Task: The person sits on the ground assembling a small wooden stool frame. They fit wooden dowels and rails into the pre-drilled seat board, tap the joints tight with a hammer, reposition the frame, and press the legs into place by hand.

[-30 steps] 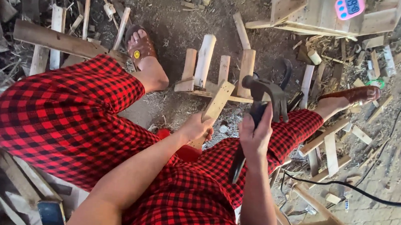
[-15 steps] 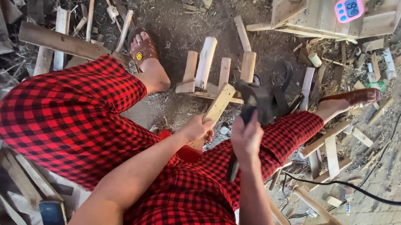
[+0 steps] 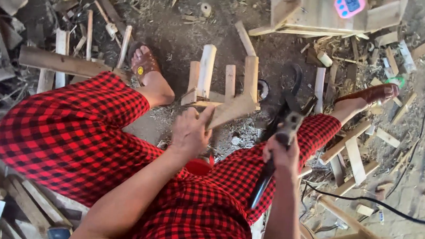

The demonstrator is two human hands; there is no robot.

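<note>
My left hand holds one end of a short pale wooden slat and lays it against a small frame of upright wooden pieces standing on the dirt between my feet. My right hand is shut on the black handle of a claw hammer, whose dark head is raised just right of the frame. My legs in red-and-black checked trousers spread to either side, with brown sandals on both feet.
Wood offcuts and planks litter the ground on the left and right. A pale wooden box with a pink timer on it stands at top right. A black cable crosses the ground at lower right.
The slat has swung down from upright to lie against the frame. My right hand with the hammer has shifted slightly right and lower.
</note>
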